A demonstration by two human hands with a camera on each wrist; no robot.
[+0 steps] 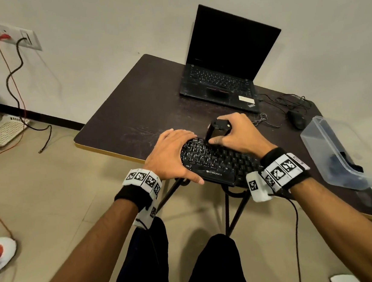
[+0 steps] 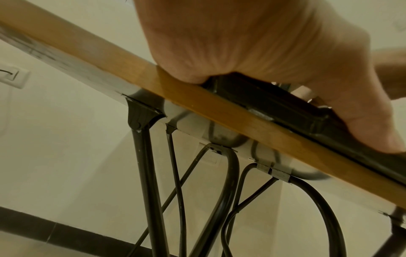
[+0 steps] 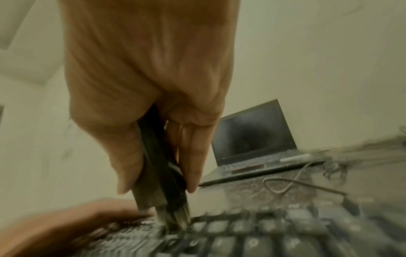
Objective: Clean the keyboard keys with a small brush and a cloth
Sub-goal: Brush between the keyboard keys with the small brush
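Right hand (image 1: 240, 134) fingers (image 1: 219, 141) grasp brush (image 1: 215, 127), bristles on keyboard (image 1: 220, 163) at 11 o'clock; left hand (image 1: 170, 155) released, pressing 9 o'clock end

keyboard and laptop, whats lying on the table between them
Mostly bare, scratched table; a thin looped cable lies between the laptop and the keyboard, toward the right. The head view shows it, the right wrist view too.

Bare forearms end in a black left wristband (image 1: 132, 197) and a black right wristband (image 1: 270, 155), each ringed with white blocks (image 1: 142, 177) printed with black-and-white square markers, a thin black cable (image 1: 296, 232) trailing from the right one, above black trousers (image 1: 146, 266)
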